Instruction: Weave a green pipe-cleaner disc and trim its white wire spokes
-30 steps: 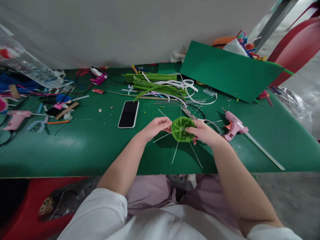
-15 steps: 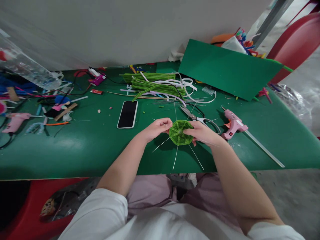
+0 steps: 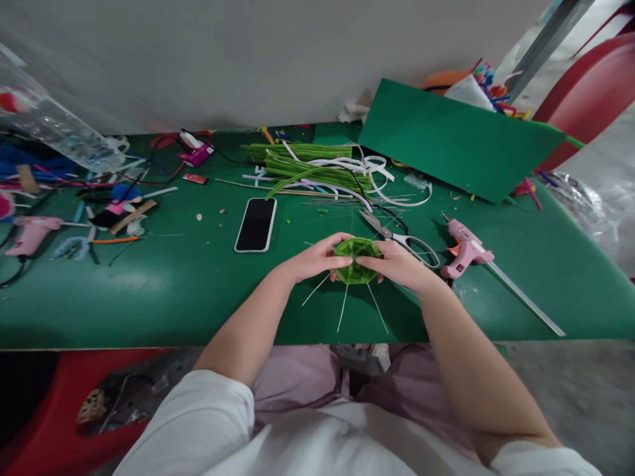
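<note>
Between my hands is a small round piece woven from green pipe cleaner (image 3: pixel 358 276), with thin pale wires (image 3: pixel 343 309) sticking out around its rim like spokes. My left hand (image 3: pixel 325 258) grips its left side, thumb on the upper face and fingers curled under and behind. On the opposite side my right hand (image 3: pixel 397 263) holds it the same way, its thumb near the centre. The two thumb tips lie close together. Just beyond my right hand is a pair of scissors (image 3: pixel 397 237) with pale handles, lying on the table with blades parted.
A phone (image 3: pixel 256 225) lies left of my hands. Bundles of green pipe cleaners (image 3: pixel 317 173) are behind it. To the right rests a pink glue gun (image 3: pixel 465 250) with a long glue stick; another pink glue gun (image 3: pixel 34 235) is far left. A green board (image 3: pixel 456 142) leans at the back right.
My left hand has moved from the piece's upper left edge to a full grip, thumb now on its face. The piece has turned and tilted slightly, and its spokes have shifted.
</note>
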`<state>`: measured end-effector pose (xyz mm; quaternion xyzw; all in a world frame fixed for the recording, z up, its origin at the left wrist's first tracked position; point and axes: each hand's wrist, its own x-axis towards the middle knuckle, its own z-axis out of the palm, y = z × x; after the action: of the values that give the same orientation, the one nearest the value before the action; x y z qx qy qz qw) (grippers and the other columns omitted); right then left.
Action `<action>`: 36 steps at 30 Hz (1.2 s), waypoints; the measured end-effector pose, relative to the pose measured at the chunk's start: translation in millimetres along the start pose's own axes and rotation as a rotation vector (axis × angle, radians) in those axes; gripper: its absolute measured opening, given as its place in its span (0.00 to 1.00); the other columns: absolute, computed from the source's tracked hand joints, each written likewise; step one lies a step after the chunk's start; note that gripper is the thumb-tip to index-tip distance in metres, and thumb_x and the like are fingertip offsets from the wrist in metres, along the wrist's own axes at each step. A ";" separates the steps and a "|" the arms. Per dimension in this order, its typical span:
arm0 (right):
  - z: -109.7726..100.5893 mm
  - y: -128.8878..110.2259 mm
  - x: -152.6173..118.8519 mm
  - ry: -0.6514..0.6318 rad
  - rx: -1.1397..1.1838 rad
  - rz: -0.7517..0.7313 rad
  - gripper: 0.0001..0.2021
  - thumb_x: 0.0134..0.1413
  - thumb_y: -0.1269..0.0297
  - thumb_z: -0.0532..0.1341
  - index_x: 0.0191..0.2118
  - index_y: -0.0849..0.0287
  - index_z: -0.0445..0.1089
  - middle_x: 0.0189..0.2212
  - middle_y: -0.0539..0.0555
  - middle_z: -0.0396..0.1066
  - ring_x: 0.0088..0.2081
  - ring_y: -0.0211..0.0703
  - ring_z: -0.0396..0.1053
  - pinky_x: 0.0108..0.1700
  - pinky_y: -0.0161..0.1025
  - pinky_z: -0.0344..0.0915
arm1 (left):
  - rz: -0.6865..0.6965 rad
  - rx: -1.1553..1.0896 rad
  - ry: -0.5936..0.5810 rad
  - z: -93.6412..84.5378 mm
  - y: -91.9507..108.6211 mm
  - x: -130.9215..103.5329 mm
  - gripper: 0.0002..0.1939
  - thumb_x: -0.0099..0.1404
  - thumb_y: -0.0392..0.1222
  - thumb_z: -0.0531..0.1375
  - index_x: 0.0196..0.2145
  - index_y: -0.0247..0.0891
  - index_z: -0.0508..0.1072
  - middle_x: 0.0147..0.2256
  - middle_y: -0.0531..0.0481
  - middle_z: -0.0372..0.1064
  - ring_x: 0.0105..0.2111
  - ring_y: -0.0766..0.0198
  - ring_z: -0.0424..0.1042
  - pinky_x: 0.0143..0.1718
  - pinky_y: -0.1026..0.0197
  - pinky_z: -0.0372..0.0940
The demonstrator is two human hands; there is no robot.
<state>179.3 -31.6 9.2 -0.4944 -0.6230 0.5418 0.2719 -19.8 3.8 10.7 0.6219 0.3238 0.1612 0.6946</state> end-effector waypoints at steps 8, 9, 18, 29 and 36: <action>-10.7 4.4 0.8 0.097 0.126 -0.067 0.22 0.45 0.61 0.62 0.50 0.54 0.66 0.29 0.50 0.65 0.27 0.36 0.63 0.22 0.33 0.65 | 0.023 0.130 0.224 3.0 -5.1 4.6 0.20 0.57 0.40 0.57 0.48 0.41 0.64 0.28 0.52 0.67 0.16 0.71 0.63 0.16 0.67 0.61; -12.4 5.8 1.3 0.116 0.179 -0.086 0.24 0.45 0.63 0.62 0.52 0.53 0.64 0.29 0.50 0.64 0.27 0.35 0.62 0.23 0.33 0.66 | 0.016 0.132 0.228 2.7 -5.5 4.9 0.20 0.57 0.40 0.57 0.48 0.40 0.64 0.28 0.51 0.68 0.16 0.71 0.63 0.15 0.67 0.61; -2.8 12.3 7.6 0.080 0.316 -0.091 0.29 0.41 0.72 0.60 0.53 0.53 0.60 0.27 0.47 0.61 0.28 0.35 0.62 0.26 0.34 0.65 | 0.060 0.266 0.298 7.9 -4.3 4.2 0.18 0.56 0.37 0.55 0.46 0.39 0.66 0.28 0.51 0.68 0.17 0.70 0.64 0.15 0.67 0.61; 1.7 13.5 11.1 0.140 0.350 -0.108 0.25 0.40 0.72 0.60 0.50 0.53 0.64 0.24 0.45 0.56 0.25 0.33 0.58 0.28 0.35 0.62 | 0.106 0.397 0.308 8.3 -4.5 2.3 0.18 0.56 0.36 0.53 0.46 0.41 0.66 0.27 0.52 0.68 0.17 0.70 0.65 0.17 0.67 0.61; 3.7 11.6 11.2 0.136 0.356 -0.115 0.20 0.40 0.75 0.59 0.44 0.56 0.67 0.23 0.44 0.56 0.25 0.32 0.57 0.29 0.35 0.57 | 0.093 0.428 0.299 9.6 -4.1 2.6 0.20 0.56 0.34 0.52 0.47 0.42 0.66 0.26 0.54 0.68 0.16 0.71 0.65 0.17 0.69 0.61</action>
<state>175.7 -23.8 -4.9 -0.4376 -0.5247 0.5923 0.4270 -12.3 -2.5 6.2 0.7380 0.4206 0.2108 0.4837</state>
